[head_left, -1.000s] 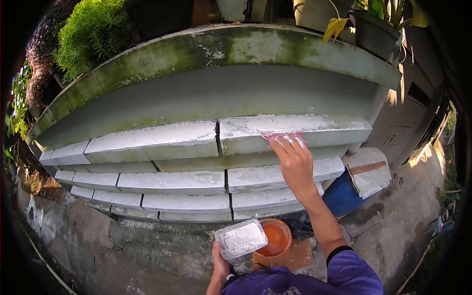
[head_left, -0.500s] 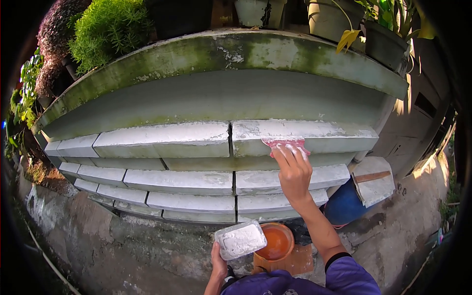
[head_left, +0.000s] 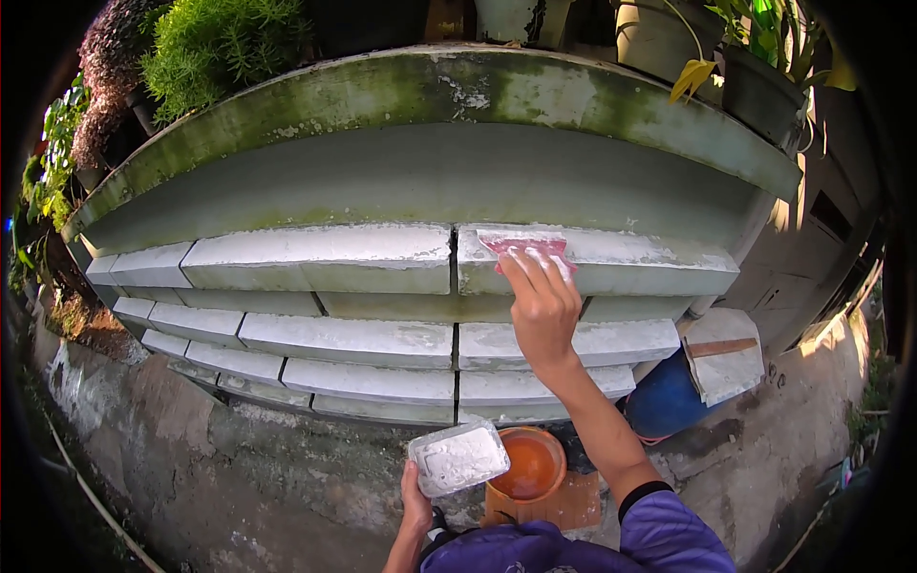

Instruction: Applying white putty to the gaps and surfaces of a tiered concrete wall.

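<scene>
My right hand (head_left: 546, 306) grips a pink flat scraper (head_left: 523, 244), its fingers smeared with white paste. The scraper lies against the white-coated top of the upper right wall ledge (head_left: 659, 252), just right of the dark vertical gap. Lower down, my left hand (head_left: 415, 504) clasps the side of a shallow rectangular tray (head_left: 417, 472). White paste (head_left: 468, 458) covers much of the tray's inside. Stepped rows of pale ledges (head_left: 353, 339) run across the wall below the upper one.
An orange basin (head_left: 525, 468) stands on a brown board (head_left: 573, 504) beside the tray. A blue drum (head_left: 659, 399) with a pale slab (head_left: 723, 355) on top is at right. Potted plants (head_left: 224, 57) line the mossy upper ledge (head_left: 373, 94).
My right hand has slid the scraper left and slightly up along the ledge's top. The tray in my left hand has shifted a little left in the picture.
</scene>
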Motion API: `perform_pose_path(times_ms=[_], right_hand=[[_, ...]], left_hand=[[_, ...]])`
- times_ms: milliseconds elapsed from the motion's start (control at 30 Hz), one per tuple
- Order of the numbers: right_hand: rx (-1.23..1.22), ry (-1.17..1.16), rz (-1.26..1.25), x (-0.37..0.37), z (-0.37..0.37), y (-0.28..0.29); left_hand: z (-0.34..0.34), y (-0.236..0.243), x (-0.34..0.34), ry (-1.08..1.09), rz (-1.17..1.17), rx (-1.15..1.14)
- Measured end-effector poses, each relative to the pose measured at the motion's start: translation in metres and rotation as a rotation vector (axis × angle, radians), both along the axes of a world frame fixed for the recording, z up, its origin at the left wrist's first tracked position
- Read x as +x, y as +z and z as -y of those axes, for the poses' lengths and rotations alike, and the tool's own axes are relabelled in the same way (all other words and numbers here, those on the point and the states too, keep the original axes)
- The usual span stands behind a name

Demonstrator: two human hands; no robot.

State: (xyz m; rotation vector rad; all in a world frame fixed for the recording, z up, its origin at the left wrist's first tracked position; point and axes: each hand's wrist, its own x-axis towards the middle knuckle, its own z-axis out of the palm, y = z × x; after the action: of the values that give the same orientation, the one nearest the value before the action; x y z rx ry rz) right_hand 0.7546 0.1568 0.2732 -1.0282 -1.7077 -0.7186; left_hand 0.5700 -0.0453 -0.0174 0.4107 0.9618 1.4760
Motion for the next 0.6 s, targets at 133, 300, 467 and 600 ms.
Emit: perform_pose_path(times_ms=[133,300,467,600], right_hand=[[0.015,0.035,0.049,-0.012,-0.041,0.0],[-0.058,-0.015,0.102,-0.023,0.014,-0.014],[0.097,-0.024,0.02,-0.011,0.004,0.013],[-0.106,-0.032,0.024,0.014,-0.035,0.0]], left_hand=[[-0.001,0.003,0.001,-0.037,0.001,-0.005],[0.006,0.011,-0.001,-0.004,0.012,-0.026],[0.005,0.008,0.001,-0.043,-0.026,-0.043],[0.001,0.015,0.006,-0.089,-0.039,-0.041]])
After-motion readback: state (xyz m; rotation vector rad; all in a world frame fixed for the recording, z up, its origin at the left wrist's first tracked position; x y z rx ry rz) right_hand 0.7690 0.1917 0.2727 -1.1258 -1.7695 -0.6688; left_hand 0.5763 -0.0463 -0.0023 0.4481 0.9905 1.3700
